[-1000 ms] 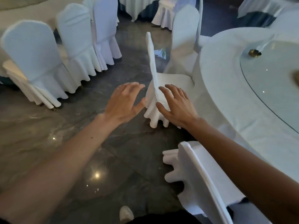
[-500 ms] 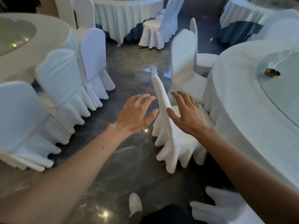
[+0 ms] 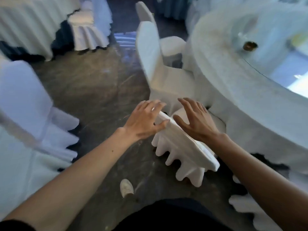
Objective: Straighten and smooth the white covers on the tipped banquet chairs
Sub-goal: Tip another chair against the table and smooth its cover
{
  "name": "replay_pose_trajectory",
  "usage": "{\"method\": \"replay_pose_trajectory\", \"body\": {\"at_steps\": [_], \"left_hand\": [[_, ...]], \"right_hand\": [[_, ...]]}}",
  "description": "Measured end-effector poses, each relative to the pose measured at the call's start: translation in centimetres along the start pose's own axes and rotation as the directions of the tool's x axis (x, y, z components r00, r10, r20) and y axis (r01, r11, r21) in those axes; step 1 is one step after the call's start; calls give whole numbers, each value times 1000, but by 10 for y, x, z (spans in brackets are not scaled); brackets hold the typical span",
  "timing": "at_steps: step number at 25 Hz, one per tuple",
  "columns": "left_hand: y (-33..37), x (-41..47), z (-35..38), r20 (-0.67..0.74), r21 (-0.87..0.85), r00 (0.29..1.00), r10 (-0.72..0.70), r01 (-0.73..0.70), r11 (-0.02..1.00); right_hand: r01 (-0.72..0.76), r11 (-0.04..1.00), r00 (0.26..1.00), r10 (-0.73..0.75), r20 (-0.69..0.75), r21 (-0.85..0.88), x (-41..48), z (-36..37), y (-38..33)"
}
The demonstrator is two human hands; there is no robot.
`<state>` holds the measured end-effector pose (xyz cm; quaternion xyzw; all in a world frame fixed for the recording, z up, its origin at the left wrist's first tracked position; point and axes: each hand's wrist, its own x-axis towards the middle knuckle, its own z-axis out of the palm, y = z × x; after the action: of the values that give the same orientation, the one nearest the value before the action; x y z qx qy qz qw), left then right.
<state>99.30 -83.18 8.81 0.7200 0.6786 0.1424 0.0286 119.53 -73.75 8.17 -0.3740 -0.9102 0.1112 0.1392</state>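
A white-covered banquet chair (image 3: pixel 183 147) leans in toward the round table (image 3: pixel 250 114), its backrest edge running from between my hands down to the lower right. My left hand (image 3: pixel 145 120) has its fingers and thumb on the top end of the backrest, touching the cover from the left. My right hand (image 3: pixel 196 120) lies spread and flat against the right side of the same backrest top. A second covered chair (image 3: pixel 150 47) stands just beyond, tipped toward the table too. The frame is motion-blurred.
More covered chairs stand at the left (image 3: pixel 25 105) and far back (image 3: pixel 86 30). Another skirted table (image 3: pixel 25 22) fills the upper left. A glass turntable (image 3: pixel 283 55) sits on the near table. Dark polished floor (image 3: pixel 100 89) lies between; my shoe (image 3: pixel 126 187) shows below.
I have stepped closer and the view has swung downward. Both hands, hovering on either side of the chair back before, have now come onto its top edge.
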Motion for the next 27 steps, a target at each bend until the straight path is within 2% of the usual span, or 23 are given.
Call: {"method": "replay_pose_trajectory", "body": {"at_steps": [2, 4, 10, 13, 16, 19, 22, 27], "left_hand": [[-30, 34, 11, 89, -52, 982, 165, -160, 986], [-43, 52, 25, 147, -114, 942, 302, -287, 951], [-62, 94, 61, 298, -192, 729, 617, -587, 786], [-61, 106, 81, 386, -227, 643, 661, -628, 744], [-59, 117, 99, 403, -209, 590, 700, -685, 698], [-59, 127, 104, 442, -332, 506, 741, -675, 659], [-61, 135, 105, 464, -475, 437, 770, -612, 633], [-72, 141, 105, 467, -528, 361, 807, -619, 582]], "right_hand": [[-175, 985, 984, 175, -29, 3, 7, 13, -2], [-309, 951, 951, 309, 0, -11, 4, 23, -2], [-576, 813, 809, 582, 83, -79, -35, 47, 2], [-647, 761, 754, 647, 114, -41, -53, 57, 6], [-606, 796, 783, 596, 179, 2, -67, 63, 10], [-622, 783, 776, 611, 154, 28, -76, 70, 8], [-688, 726, 720, 683, 121, -3, -71, 76, 6], [-769, 634, 626, 772, 108, -81, -58, 81, -8]]}}
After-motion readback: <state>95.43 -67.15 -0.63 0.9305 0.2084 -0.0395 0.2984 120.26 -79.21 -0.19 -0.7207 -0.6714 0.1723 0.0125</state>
